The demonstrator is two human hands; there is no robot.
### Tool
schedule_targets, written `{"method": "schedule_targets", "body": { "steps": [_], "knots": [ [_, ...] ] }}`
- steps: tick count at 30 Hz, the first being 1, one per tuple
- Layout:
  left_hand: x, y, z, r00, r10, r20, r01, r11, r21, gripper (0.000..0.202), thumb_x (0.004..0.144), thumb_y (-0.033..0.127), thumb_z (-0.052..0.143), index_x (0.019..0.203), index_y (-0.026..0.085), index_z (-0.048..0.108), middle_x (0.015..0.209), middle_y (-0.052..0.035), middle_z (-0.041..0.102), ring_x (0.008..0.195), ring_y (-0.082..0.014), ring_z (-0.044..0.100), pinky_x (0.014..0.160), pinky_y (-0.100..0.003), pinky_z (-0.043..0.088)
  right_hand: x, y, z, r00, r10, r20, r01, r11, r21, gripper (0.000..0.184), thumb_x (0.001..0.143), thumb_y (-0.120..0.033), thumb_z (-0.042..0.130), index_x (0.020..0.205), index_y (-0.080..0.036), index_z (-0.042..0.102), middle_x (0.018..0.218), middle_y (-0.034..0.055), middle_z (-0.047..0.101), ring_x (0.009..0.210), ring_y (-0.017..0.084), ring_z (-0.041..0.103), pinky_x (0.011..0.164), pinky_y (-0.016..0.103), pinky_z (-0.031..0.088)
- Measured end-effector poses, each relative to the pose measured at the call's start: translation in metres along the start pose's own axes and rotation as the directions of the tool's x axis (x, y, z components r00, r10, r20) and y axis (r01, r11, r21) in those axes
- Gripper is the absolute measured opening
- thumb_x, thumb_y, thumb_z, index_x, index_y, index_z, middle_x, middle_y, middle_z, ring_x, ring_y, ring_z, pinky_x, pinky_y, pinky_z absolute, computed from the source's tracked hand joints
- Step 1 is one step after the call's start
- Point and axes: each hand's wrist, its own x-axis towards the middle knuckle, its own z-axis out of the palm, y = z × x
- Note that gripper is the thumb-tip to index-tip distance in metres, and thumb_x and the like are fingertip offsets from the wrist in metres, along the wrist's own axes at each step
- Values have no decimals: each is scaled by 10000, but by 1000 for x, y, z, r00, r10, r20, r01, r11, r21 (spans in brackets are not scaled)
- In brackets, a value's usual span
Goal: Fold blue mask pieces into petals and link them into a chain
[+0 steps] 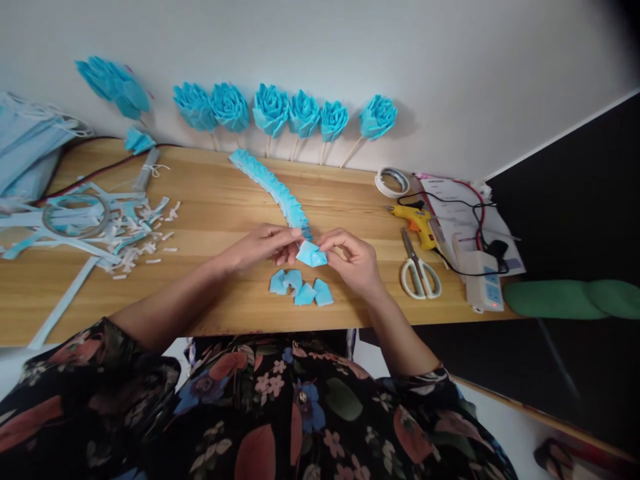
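Observation:
Between my two hands is a light-blue folded fabric piece [311, 254], creased into a petal-like shape. My left hand [265, 245] pinches its left side, with the lower fingers curled. The thumb and forefinger of my right hand [353, 257] close on its right edge. Just beyond my hands a curved row of overlapping blue folded pieces [273, 183] lies on the wooden table [210, 220]. Its near end reaches my left fingertips; I cannot tell if it touches the held piece. Several loose blue folded pieces [303, 293] lie close to me, below my hands.
Several blue fabric roses [270, 110] on sticks lean along the wall. At left are blue face masks [30, 150], cut scraps [135, 233] and a tape ring [75, 215]. At right lie scissors [419, 270], a yellow glue gun [416, 223], white tape [392, 181] and a power strip [483, 283].

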Motion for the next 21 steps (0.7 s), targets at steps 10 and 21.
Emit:
{"method": "schedule_targets", "body": {
  "steps": [10,21],
  "knots": [
    [3,-7,-4,986,97,-138,-101,994,-28,215,764,348,750,706,150,687,568,7,584,503,-77,485,489,-194,367,2,-4,3,966,257,-11,-255,962,99,242,910,-403,594,1015,-221,714,871,21,722,763,134,652,739,288,532],
    [9,-17,-13,945,318,-73,-262,874,409,129,819,248,662,849,185,770,797,-48,730,687,-144,623,655,-237,436,-5,12,-30,938,345,-16,-345,939,9,192,810,-375,691,784,-185,706,729,-4,685,662,115,576,649,256,456]
  ]
}}
